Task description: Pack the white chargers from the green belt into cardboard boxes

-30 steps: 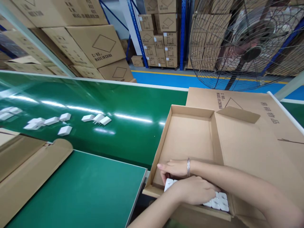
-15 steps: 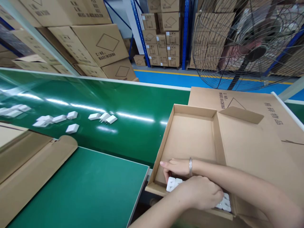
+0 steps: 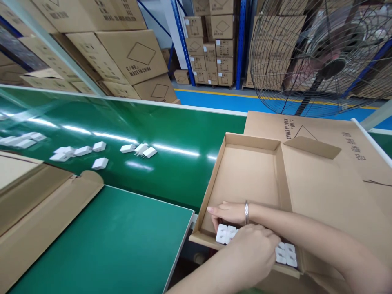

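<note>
My arms cross over an open cardboard box. Along the near wall of the box stands a row of white plug chargers, pins facing up, its middle hidden by my hands. My left hand is closed above the middle of the row, fingertips hidden; more chargers show just to its right. My right hand, with a silver bracelet at the wrist, reaches across to the left end. Its fingers curl down against the far side of the chargers, and its thumb points left.
Several loose white chargers lie on the green conveyor belt. A green side table and another cardboard box are at left. Flattened cardboard lies under the box flap. A large fan and stacked cartons stand behind.
My left hand has shifted slightly left and up along the row, uncovering more chargers at the right end. My right hand stays nearly in place. The loose chargers on the belt have moved right.
</note>
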Demonstrator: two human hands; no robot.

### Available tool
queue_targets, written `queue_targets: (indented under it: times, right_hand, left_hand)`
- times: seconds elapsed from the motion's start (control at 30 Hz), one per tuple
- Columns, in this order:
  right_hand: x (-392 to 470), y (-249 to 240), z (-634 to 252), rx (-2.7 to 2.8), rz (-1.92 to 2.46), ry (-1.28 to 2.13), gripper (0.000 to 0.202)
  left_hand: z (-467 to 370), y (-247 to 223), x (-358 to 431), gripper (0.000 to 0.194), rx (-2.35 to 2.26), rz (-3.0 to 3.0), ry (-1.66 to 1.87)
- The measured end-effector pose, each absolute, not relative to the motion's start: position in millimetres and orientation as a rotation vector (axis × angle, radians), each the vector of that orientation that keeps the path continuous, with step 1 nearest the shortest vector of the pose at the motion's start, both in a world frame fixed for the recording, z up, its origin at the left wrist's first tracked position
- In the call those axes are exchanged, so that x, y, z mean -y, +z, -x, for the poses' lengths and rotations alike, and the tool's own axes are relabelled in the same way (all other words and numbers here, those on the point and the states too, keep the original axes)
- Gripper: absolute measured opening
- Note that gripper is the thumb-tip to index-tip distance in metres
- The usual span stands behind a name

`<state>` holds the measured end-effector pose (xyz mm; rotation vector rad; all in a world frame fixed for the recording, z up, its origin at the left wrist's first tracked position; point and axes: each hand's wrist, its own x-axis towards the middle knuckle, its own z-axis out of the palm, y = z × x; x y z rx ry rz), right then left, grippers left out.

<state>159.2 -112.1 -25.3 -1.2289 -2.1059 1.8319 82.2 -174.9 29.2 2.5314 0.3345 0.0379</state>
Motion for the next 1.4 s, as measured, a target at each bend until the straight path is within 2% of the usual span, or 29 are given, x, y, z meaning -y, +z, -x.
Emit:
queue_targets:
  times: [0.07,0.23,0.33,0.43,0.63,0.73,1.13,1.4]
  right_hand:
    - [111.4,-27.1,-159.4,2.138,1.193,1.83,0.074]
    - [110.4,-32.0,-159.2,2.183,1.162,1.805,0.075]
    - [109.9,-34.9,-159.6,2.194,1.13,1.81,0.077]
    - [109.6,-36.5,-160.4,2.182,1.105,1.816,0.079]
    - [109.7,-37.4,-160.4,2.115,1.073,1.838,0.083]
    - [109.3,-38.8,-160.1,2.085,1.062,1.847,0.082]
    - [108.0,-39.2,-161.7,2.053,1.019,1.909,0.08]
    - [108.8,-36.2,-161.4,2.024,1.049,1.918,0.08]
  left_hand:
    - [-75.4,25.3,185.0,0.026,-0.396,-2.634,0.226]
    - [-69.8,-5.5,217.6,0.029,-0.539,-2.773,1.031]
    - [-71.6,-16.4,228.4,0.041,-0.676,-2.764,1.171]
    - [-73.4,-18.1,231.1,0.05,-0.755,-2.781,1.183]
    - [-75.0,-18.9,228.1,0.042,-0.725,-2.804,1.139]
    - [-74.5,-18.6,222.7,0.043,-0.683,-2.796,1.138]
    - [-70.9,-2.0,188.7,0.062,-0.273,-2.892,0.689]
    - [-67.2,9.5,175.9,0.053,-0.17,-2.839,0.501]
